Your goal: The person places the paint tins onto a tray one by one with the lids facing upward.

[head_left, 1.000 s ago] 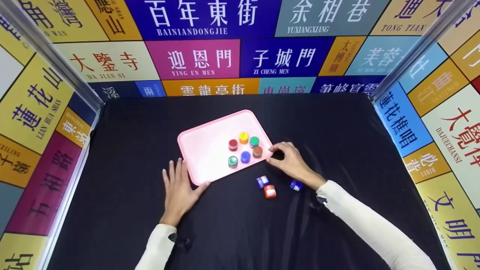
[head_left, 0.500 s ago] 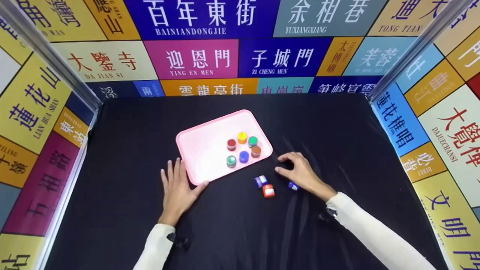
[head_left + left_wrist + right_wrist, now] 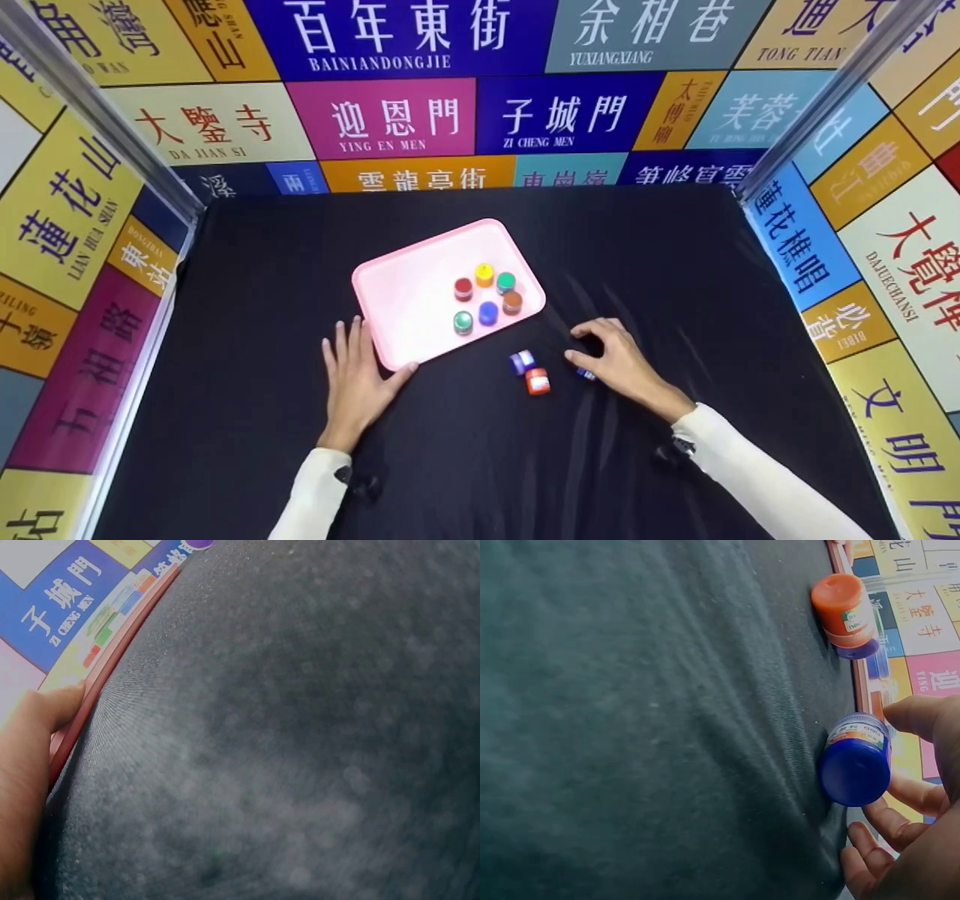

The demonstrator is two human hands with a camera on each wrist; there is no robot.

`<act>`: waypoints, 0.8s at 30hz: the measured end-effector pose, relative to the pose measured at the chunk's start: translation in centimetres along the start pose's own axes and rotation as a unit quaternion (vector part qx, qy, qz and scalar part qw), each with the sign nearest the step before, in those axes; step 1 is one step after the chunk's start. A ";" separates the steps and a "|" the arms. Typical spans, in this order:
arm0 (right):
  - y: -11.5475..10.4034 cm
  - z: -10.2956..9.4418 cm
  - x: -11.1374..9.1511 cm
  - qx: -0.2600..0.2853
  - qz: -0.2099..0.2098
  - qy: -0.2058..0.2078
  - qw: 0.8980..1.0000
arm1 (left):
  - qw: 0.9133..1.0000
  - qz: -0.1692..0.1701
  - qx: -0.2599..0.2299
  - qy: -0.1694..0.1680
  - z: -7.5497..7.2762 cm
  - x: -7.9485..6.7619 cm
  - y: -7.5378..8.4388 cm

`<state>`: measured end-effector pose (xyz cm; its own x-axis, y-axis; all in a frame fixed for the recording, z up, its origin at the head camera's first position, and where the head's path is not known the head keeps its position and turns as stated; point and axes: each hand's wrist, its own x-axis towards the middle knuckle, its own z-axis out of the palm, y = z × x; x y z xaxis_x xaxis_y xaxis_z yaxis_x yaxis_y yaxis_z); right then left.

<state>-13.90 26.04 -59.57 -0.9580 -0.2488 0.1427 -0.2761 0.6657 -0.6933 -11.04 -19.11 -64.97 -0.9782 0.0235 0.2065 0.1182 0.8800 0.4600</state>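
Note:
My left hand lies with straight fingers at the near left corner of a pink tray, its thumb against the rim. In the left wrist view that thumb touches the tray's edge. Out on the black cloth, my right hand hovers with bent, spread fingers around a dark blue paint jar. Thumb and fingers are close to this jar, without a clear grip. To its left, an orange paint jar and a purple-blue paint jar lie side by side.
Several small paint jars stand in the tray's right half, among them a yellow jar, a dark red jar and a brown jar. Black cloth covers the table. Printed panels wall the back and sides.
My right hand has let go of the tray's right corner and moved right and nearer, down to the dark blue paint jar. The left hand keeps its place at the tray.

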 end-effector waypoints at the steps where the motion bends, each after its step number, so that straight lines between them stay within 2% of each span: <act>1: 0.0 0.0 -0.2 -0.001 -0.001 -0.001 1.000 | 1.000 0.000 -0.001 -0.001 0.0 0.0 0.0; 10: 0.3 -0.3 -1.5 -0.004 -0.010 0.003 1.000 | 1.000 -0.010 0.002 -0.018 -0.1 0.0 -0.1; 16: 0.4 -0.5 -2.3 -0.005 -0.025 0.010 1.000 | 1.000 -0.007 0.002 -0.009 0.0 0.0 0.0; 24: 0.4 -0.6 -3.1 -0.012 -0.006 0.004 1.000 | 1.000 -0.011 0.005 -0.014 0.0 0.1 0.0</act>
<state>-11.13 27.53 -59.84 -0.9549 -0.2521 0.1567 -0.2899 0.6797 -0.6738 -11.11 -19.10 -64.89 -0.9848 0.0171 0.1729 0.0955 0.8847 0.4562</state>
